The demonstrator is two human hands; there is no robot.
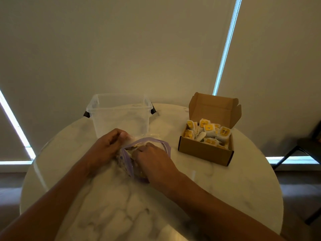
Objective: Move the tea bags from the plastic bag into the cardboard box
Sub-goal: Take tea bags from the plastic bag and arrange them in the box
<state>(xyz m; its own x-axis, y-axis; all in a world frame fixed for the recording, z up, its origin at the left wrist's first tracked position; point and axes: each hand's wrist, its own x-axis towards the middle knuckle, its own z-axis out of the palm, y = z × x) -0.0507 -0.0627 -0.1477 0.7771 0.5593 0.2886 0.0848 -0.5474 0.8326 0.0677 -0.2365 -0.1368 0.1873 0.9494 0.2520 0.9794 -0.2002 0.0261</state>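
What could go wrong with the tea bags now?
The box is already heaped with tea bags, so more could slide off onto the table.
The left hand holds only the edge of the bag; if it slips while the right hand digs inside, the bag may flop shut or spill.
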